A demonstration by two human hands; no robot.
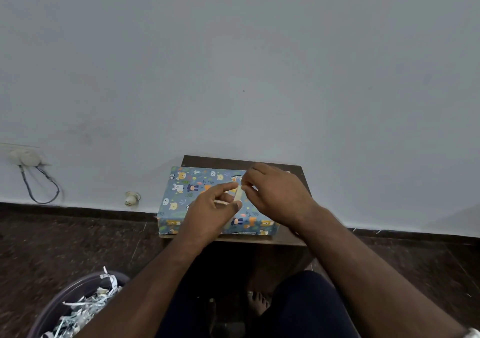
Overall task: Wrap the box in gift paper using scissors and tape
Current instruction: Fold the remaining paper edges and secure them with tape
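Note:
A flat box (181, 195) covered in blue gift paper with cartoon animals lies on a small dark wooden table (293, 237) against the wall. Both my hands hover over its middle. My left hand (210, 213) and my right hand (275, 195) pinch a short pale strip of tape (238, 192) between their fingertips, just above the box top. The strip stands roughly upright between the two hands. No scissors or tape roll show in view.
A purple bin (65, 301) full of shredded paper stands at the lower left on the dark floor. A wall socket with a looped cable (39, 182) is at the left. My legs and a bare foot (257, 301) are under the table.

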